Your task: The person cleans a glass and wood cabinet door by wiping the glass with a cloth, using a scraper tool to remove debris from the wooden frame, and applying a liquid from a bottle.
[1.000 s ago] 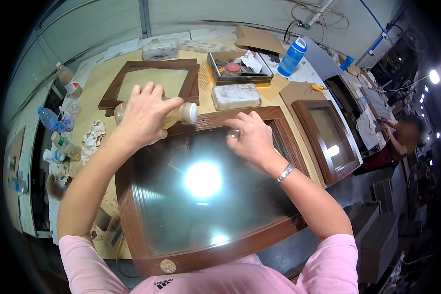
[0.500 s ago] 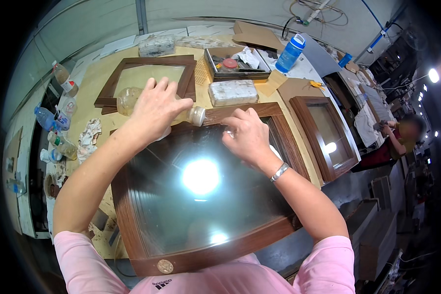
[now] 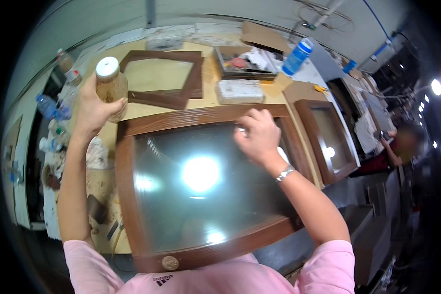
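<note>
My left hand (image 3: 92,110) is wrapped round a clear plastic bottle (image 3: 113,90) with a white cap and brownish contents, held upright off the far left corner of a framed glass panel. That panel's brown wooden frame (image 3: 126,183) lies in front of me, its dark glass (image 3: 171,210) reflecting a bright lamp. Over the glass near the far right corner, my right hand (image 3: 259,137) is closed, fingers curled in. A bit of something pale shows at its fingertips, and a white edge (image 3: 282,155) shows beside the wrist; what it grips is mostly hidden.
A smaller wooden frame (image 3: 193,81) lies at the back left; another glazed one (image 3: 301,115) is at the right. Behind the panel sit a whitish block (image 3: 240,92), a box of odds and ends (image 3: 225,73) and a blue bottle (image 3: 296,59). Bottles crowd the left; a person works far right.
My left hand has swung left and toward me, turning the bottle from lying sideways over the frame's far edge to upright. My right hand stays closed and has shifted slightly right.
</note>
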`<state>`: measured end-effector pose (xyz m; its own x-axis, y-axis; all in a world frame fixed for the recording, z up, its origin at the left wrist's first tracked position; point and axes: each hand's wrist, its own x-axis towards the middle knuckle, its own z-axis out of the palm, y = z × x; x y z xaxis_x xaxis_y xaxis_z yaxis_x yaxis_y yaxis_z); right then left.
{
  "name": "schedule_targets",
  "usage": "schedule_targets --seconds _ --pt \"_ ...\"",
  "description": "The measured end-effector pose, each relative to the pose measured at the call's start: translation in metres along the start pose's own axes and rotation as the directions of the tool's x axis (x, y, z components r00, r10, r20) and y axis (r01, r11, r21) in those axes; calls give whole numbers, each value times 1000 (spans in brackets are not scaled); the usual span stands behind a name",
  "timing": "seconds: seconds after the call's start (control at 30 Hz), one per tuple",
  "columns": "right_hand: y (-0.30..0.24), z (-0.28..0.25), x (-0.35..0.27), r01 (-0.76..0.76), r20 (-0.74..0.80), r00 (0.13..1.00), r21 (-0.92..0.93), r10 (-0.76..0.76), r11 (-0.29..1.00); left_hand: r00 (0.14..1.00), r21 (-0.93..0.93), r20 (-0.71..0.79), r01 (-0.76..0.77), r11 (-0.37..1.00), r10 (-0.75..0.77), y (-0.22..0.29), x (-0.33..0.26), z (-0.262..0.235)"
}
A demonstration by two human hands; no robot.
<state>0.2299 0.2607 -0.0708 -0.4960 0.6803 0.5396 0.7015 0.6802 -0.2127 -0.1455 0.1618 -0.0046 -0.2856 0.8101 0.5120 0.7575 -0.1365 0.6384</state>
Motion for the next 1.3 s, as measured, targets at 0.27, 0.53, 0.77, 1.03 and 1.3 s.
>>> schedule_targets --seconds 0.27,0.53,0.77,1.03,1.3 --pt "5 -12 -5 -1 -46 999 1 1 1000 950 -17 -90 299 954 -299 -109 -50 -6" --pt "-6 -10 0 39 -27 999 0 -39 999 878 -134 -148 438 889 -455 -204 -81 41" --pt "-4 -8 -1 49 -6 999 22 -49 999 915 111 -37 402 909 -401 -161 -156 -22" --pt "0 -9 -5 47 -7 999 36 -47 998 750 399 198 526 751 -631 -87 -361 -69" --pt "5 -6 -9 43 -32 999 31 -42 999 942 621 86 203 757 -324 -106 -407 -54"
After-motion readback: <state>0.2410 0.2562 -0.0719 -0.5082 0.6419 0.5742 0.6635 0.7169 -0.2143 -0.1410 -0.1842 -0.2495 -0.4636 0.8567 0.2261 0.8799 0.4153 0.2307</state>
